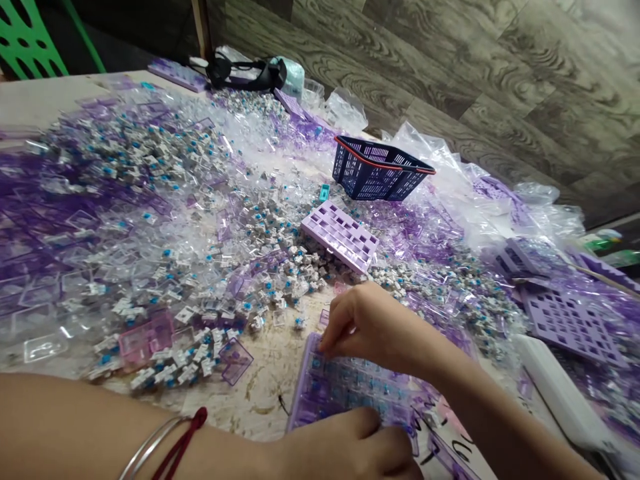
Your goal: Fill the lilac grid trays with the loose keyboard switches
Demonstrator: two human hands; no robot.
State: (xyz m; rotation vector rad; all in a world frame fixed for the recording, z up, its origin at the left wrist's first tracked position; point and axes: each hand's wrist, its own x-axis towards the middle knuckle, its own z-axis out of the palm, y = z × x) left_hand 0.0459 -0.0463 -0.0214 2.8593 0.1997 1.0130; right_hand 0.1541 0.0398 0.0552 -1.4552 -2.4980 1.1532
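Note:
A purple keyboard-like board (306,383) with rows of clear, blue-centred key pieces lies on the table in front of me. At its far left corner, my right hand (375,327) is closed in a pinch, fingertips down on the board. Whatever is between those fingertips is too small or hidden to name. My left hand (353,440) lies over the board's near side with fingers curled; its fingertips are out of sight. Silver bangles (153,448) and a dark red string (183,443) circle the left wrist. Small white switch-like pieces with blue centres (175,363) lie loose nearby.
Heaps of clear and purple plastic caps (165,253) cover much of the table. Beyond the board are a lilac holed plate (340,237) and a dark blue basket (383,173) with a red rim. A white elongated object (557,390) and another lilac plate (575,327) lie right.

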